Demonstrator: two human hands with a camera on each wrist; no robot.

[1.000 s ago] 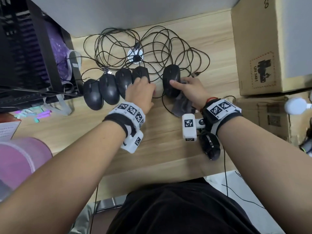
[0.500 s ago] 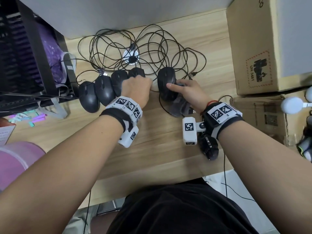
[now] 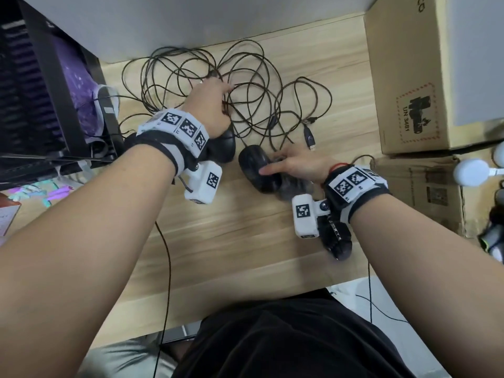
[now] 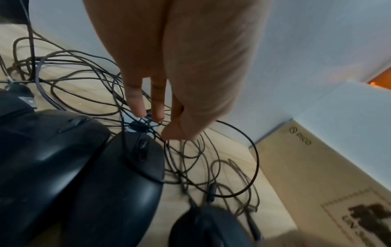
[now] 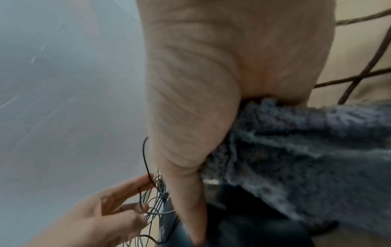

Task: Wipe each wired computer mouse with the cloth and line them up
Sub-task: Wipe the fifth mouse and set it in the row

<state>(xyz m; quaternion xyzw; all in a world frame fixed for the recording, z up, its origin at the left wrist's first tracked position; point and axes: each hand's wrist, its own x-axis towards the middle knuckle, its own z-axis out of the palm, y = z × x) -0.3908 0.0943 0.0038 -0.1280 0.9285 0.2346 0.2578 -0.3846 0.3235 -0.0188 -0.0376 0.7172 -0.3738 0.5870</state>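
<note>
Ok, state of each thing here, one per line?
left hand: fingers down in the cable tangle, grip unclear
right hand: holds cloth, thumb on mouse
mouse: flat on desk, apart from the row
cloth: bunched under right palm
cables: tangled
USB plug: unplugged

Tangled cables [image 3: 245, 85] across the far desk [image 3: 231, 241]; bare wood nearer.

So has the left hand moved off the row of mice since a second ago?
Yes. The left hand has gone forward from the mice into the cable tangle near the wall.
</note>
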